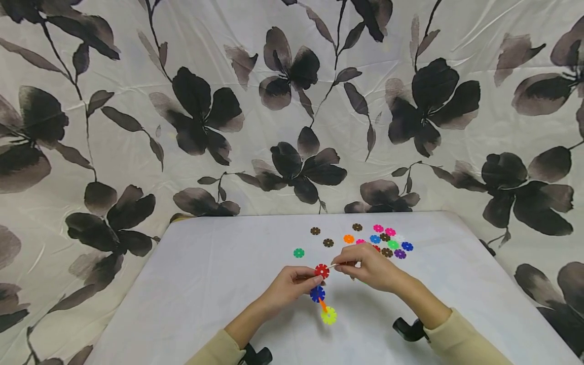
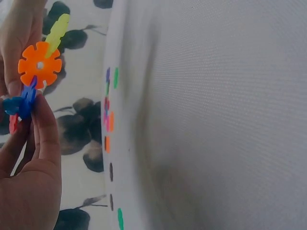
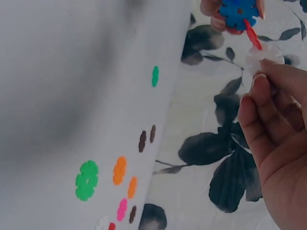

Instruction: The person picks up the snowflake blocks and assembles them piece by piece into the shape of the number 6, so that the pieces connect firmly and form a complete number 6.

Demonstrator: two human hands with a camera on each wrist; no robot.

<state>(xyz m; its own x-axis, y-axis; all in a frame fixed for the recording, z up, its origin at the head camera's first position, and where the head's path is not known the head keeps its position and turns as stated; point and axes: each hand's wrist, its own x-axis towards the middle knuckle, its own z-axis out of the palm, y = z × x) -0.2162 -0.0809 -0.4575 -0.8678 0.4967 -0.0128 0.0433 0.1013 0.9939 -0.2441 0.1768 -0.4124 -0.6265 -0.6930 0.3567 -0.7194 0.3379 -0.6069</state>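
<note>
1 white disc, pinched in my right grip, meets crosswise the right rim of the red disc; my left grip pinches that disc chain.

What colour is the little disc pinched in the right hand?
White; the disc shows best in the right wrist view.

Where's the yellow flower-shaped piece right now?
In the head view, the yellow piece is low and just right of centre, joined to the orange piece, below and to the right of the left hand.
</note>
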